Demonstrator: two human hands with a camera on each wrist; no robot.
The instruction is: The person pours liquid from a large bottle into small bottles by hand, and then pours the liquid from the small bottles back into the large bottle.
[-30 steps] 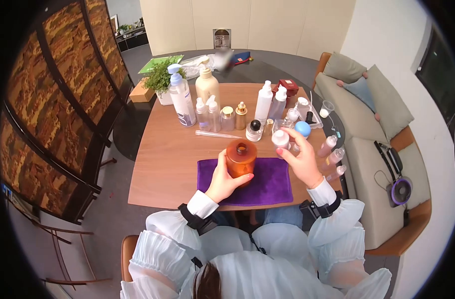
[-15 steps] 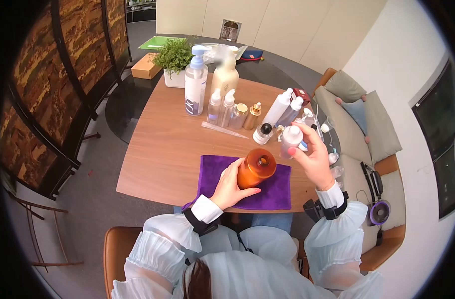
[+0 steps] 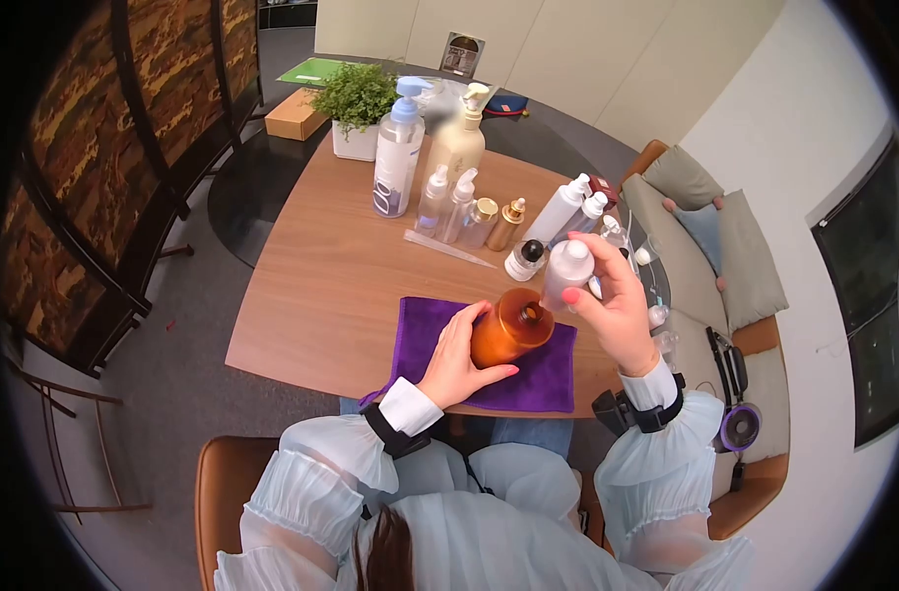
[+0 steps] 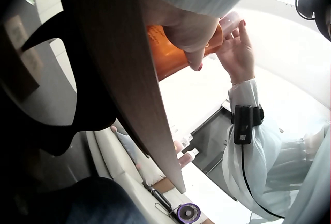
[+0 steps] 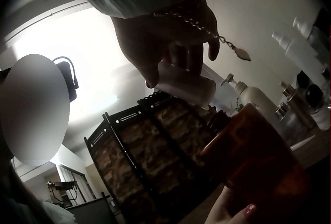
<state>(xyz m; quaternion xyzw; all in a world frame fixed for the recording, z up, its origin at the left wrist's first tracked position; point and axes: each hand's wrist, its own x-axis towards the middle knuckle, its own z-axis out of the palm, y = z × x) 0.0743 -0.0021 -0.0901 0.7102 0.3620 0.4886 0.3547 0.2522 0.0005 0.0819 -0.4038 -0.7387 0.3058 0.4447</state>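
Observation:
The left hand (image 3: 461,360) holds an amber bottle (image 3: 508,330), uncapped and tilted to the right, above a purple cloth (image 3: 548,379). The right hand (image 3: 622,313) pinches a small translucent bottle (image 3: 567,271) between thumb and fingers, tilted beside the amber bottle's neck. In the right wrist view the small bottle (image 5: 186,84) is close to the amber bottle's dark neck; whether they touch I cannot tell. The left wrist view shows the left hand (image 4: 191,35) around the amber bottle (image 4: 168,53), with the right hand (image 4: 238,58) beyond it.
Behind the hands on the wooden table (image 3: 311,295) stand a blue-topped pump bottle (image 3: 397,163), a cream pump bottle (image 3: 457,143), several smaller bottles and a potted plant (image 3: 356,98). A clear pointed tube (image 3: 449,250) lies before them. More bottles stand near the right edge.
The amber bottle has gone from upright to tilted rightward. The right hand has brought the small bottle nearer to its neck and tilted it. The head view has shifted.

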